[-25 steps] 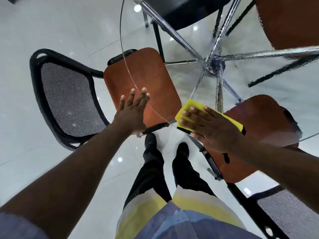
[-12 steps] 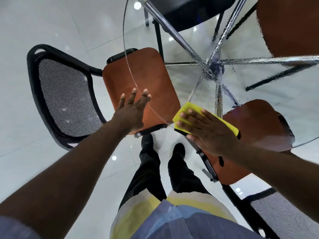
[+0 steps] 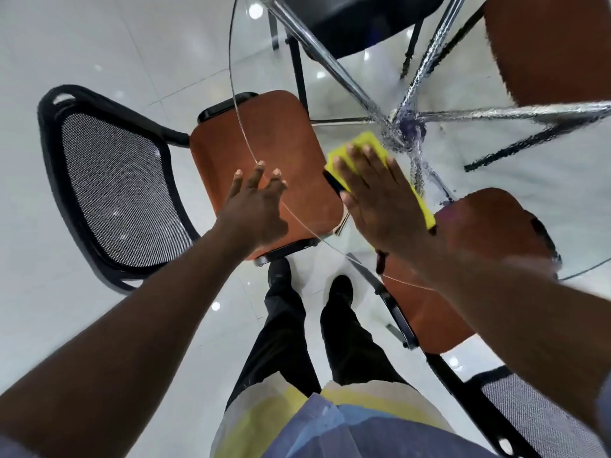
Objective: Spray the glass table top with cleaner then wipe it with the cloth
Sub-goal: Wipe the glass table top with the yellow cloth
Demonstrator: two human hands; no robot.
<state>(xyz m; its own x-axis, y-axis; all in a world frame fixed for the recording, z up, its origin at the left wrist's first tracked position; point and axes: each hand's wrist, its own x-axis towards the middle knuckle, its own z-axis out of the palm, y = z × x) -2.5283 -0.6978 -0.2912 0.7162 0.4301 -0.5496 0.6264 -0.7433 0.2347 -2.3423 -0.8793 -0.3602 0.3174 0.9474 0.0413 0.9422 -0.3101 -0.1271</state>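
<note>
The round glass table top fills the upper right of the head view, its curved edge running down past my hands. My right hand lies flat on a yellow cloth and presses it against the glass, near the chrome hub of the table legs. My left hand rests at the glass edge, fingers spread and holding nothing. The glass near the hub looks wet and streaked. No spray bottle is in view.
Under the glass stand chairs with orange-brown seats: one with a black mesh back at left, another at right. Chrome legs cross below the top. My feet stand on white tile.
My right hand has pushed the yellow cloth up and away from the near edge toward the table's centre hub. My left hand has stayed at the glass edge.
</note>
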